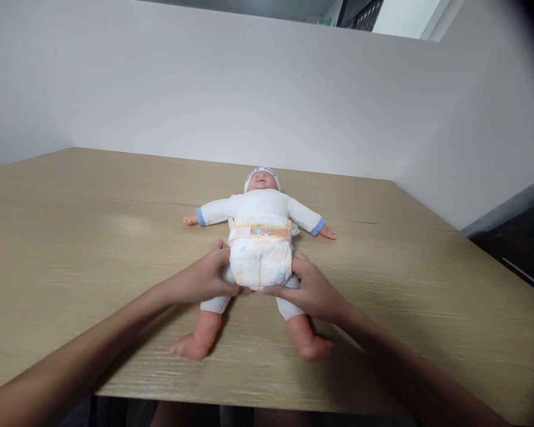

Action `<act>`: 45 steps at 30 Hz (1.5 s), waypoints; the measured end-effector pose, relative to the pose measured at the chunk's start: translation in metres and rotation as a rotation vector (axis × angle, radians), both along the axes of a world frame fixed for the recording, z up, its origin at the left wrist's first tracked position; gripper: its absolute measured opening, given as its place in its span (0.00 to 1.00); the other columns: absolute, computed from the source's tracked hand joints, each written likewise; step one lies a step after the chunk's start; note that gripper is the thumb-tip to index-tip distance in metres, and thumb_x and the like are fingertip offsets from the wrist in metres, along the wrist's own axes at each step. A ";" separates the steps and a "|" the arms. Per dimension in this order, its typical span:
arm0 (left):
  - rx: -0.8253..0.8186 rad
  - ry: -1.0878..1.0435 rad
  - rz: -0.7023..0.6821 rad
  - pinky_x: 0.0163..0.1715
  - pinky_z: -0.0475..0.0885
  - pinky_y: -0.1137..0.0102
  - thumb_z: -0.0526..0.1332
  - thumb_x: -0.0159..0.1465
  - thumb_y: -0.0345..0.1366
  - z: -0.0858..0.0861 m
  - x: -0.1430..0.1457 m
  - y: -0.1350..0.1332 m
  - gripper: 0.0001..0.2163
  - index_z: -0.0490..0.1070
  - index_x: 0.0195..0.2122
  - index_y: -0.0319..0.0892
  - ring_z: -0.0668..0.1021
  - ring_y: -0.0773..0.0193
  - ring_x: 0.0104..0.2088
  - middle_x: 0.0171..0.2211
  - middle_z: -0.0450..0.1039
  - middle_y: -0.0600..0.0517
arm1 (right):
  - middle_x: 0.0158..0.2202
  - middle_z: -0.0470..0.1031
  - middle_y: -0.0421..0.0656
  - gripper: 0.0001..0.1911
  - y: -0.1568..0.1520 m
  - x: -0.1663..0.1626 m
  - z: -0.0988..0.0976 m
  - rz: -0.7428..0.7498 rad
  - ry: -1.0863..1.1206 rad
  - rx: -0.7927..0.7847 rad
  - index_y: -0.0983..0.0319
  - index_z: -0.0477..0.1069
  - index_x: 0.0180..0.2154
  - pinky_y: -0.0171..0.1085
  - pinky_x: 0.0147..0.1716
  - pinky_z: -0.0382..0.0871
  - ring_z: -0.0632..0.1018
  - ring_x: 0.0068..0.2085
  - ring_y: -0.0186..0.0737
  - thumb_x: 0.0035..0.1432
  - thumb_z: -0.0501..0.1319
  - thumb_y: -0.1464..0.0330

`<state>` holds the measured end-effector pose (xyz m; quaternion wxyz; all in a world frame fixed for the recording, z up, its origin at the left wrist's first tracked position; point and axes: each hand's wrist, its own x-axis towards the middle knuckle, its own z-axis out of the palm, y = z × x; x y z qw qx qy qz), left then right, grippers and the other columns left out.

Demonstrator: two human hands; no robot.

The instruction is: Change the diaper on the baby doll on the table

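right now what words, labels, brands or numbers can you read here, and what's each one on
Doll's cap: dark letters in two groups, too small and blurred to quote surely; the right-hand one may be "baby".
Diaper's printed waist strip: coloured pictures; any lettering is too small to read.
I can make out no brand, number or sign elsewhere.

On my feed, the lettering on the cap is too small to read — the diaper partly hides the left hand and right hand — and the right edge crops a dark object.
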<state>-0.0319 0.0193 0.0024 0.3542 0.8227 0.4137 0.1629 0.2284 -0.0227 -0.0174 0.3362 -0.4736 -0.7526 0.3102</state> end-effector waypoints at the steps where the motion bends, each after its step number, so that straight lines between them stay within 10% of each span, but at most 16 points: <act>1: -0.002 0.001 -0.006 0.56 0.71 0.55 0.72 0.57 0.49 0.000 -0.001 0.000 0.20 0.78 0.46 0.44 0.70 0.48 0.51 0.43 0.68 0.49 | 0.55 0.79 0.46 0.21 0.001 0.002 0.000 0.015 0.008 0.000 0.55 0.82 0.49 0.51 0.59 0.69 0.75 0.58 0.54 0.54 0.77 0.59; 16: -0.105 -0.038 -0.142 0.62 0.69 0.52 0.71 0.60 0.48 -0.002 -0.017 0.012 0.19 0.78 0.50 0.45 0.72 0.49 0.56 0.51 0.67 0.47 | 0.59 0.75 0.48 0.25 0.020 0.028 0.002 0.261 -0.027 -0.028 0.58 0.80 0.50 0.51 0.62 0.67 0.74 0.60 0.55 0.56 0.74 0.51; 22: -0.163 -0.143 -0.150 0.62 0.69 0.53 0.68 0.64 0.52 -0.003 -0.020 0.017 0.23 0.76 0.56 0.48 0.73 0.49 0.58 0.55 0.73 0.47 | 0.57 0.77 0.48 0.28 0.016 0.024 -0.003 0.184 0.018 -0.007 0.58 0.77 0.53 0.50 0.60 0.70 0.76 0.58 0.55 0.56 0.73 0.51; 29: -0.174 -0.187 -0.034 0.51 0.75 0.58 0.57 0.72 0.55 0.001 -0.007 0.009 0.21 0.79 0.41 0.42 0.77 0.51 0.49 0.47 0.78 0.48 | 0.48 0.81 0.47 0.18 0.009 0.007 -0.011 -0.041 0.119 -0.038 0.59 0.82 0.44 0.49 0.53 0.74 0.80 0.48 0.51 0.64 0.67 0.51; 45: -0.280 -0.275 -0.135 0.56 0.73 0.54 0.61 0.69 0.54 -0.009 -0.013 0.018 0.19 0.79 0.45 0.42 0.77 0.48 0.52 0.47 0.80 0.48 | 0.49 0.84 0.45 0.26 0.019 0.016 -0.018 0.117 0.304 -0.312 0.59 0.81 0.47 0.49 0.53 0.76 0.81 0.52 0.53 0.58 0.70 0.47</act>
